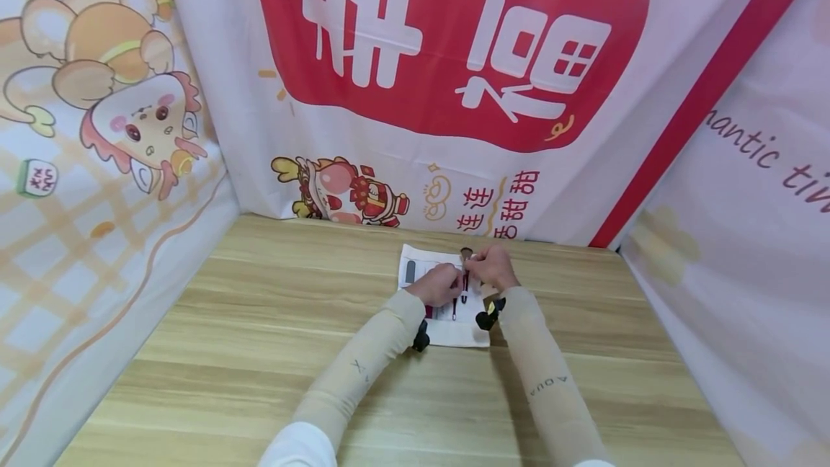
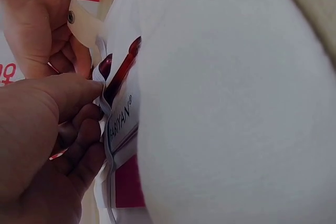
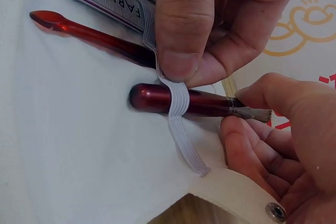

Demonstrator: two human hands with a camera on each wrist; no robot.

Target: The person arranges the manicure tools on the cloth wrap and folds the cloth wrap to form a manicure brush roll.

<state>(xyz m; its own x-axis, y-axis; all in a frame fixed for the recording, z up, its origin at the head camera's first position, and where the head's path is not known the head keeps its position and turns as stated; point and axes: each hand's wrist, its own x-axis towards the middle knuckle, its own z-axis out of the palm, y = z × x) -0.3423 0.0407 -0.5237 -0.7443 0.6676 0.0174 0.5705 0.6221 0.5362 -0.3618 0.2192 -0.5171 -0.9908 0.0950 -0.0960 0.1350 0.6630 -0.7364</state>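
Observation:
A white fabric tool roll (image 1: 447,334) lies unfolded on the table with a grey elastic band (image 3: 188,150) across it. My left hand (image 1: 441,285) pinches the band beside a small brush (image 3: 152,98) with a glossy dark red handle. The brush handle passes under a loop of that band, its rounded end showing on the near side. By its bristle end, my right hand (image 1: 494,267) pinches the brush between thumb and fingers. Next to it a translucent red pointed tool (image 3: 94,38) sits under the same band, partly hidden by my left hand.
A silver packet marked FABIYAN (image 3: 105,1) is tucked under the band past the red tool. A beige tab with a metal snap (image 3: 275,211) sticks out at the roll's edge. The wooden table (image 1: 272,352) meets printed cloth walls (image 1: 454,186) at the back and sides.

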